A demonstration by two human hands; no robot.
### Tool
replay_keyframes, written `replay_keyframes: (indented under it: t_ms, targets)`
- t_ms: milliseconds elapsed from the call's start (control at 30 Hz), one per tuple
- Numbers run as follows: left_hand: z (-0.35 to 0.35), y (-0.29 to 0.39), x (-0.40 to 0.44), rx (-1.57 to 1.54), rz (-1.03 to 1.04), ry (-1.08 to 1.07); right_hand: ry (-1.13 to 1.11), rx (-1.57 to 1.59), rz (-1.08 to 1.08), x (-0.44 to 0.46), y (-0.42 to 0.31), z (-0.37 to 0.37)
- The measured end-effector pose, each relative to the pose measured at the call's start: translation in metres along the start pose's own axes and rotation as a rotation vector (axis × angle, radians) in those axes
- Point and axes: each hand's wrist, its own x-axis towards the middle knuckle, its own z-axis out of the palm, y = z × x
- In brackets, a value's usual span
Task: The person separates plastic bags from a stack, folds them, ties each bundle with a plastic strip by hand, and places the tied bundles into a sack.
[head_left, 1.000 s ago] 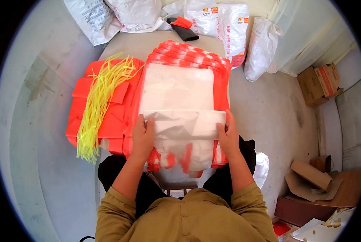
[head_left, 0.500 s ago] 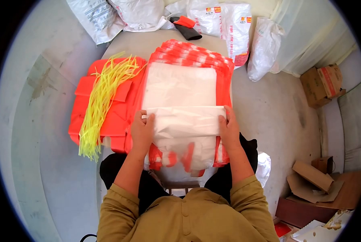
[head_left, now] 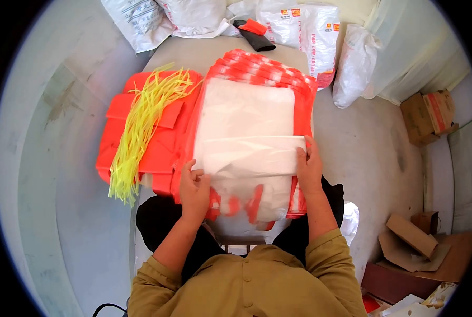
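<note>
A folded band of translucent white plastic point(head_left: 257, 156) lies across a stack of white plastic sheets point(head_left: 249, 108), which rests on fanned red-and-white plastic point(head_left: 262, 71). My right hand point(head_left: 310, 164) pinches the band's right end between thumb and fingers. At the lower left of the sheets is my left hand point(head_left: 195, 193), its fingers slightly curled and apart, holding nothing visible. Left of the stack, a bundle of yellow strips point(head_left: 149, 124) lies over folded red plastic point(head_left: 122, 113).
White printed bags point(head_left: 194, 16) line the far edge of the tabletop point(head_left: 178, 53), near a black roll with a red piece point(head_left: 256, 39). A stuffed white bag point(head_left: 355, 68) stands to their right. Cardboard boxes point(head_left: 426, 119) are at the right, with an open carton point(head_left: 410, 243) lower down.
My left hand has let go of the band's left end and moved down toward me. My right hand still holds the other end. The whole view has shifted slightly, moving the scene rightward.
</note>
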Motion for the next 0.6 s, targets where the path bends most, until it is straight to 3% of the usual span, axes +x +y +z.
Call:
replay_keyframes:
  t_ms: [167,233,367,467,600]
  targets:
    - [0.000,0.020,-0.002,0.071,-0.131,-0.103,-0.053,0.000,0.087,-0.002,-0.020,-0.005]
    - [0.002,0.022,0.001,0.070,-0.173,-0.101,0.022,-0.023,-0.085,0.000,-0.007,0.001]
    - [0.006,0.019,0.004,-0.036,-0.188,-0.067,0.032,-0.058,-0.183,0.002,-0.005,-0.002]
    - [0.004,0.021,0.005,-0.085,-0.182,-0.083,-0.050,-0.083,0.012,0.010,-0.020,-0.009]
    - [0.003,0.020,0.004,-0.140,-0.160,-0.095,-0.053,-0.079,0.012,0.014,-0.016,-0.008]
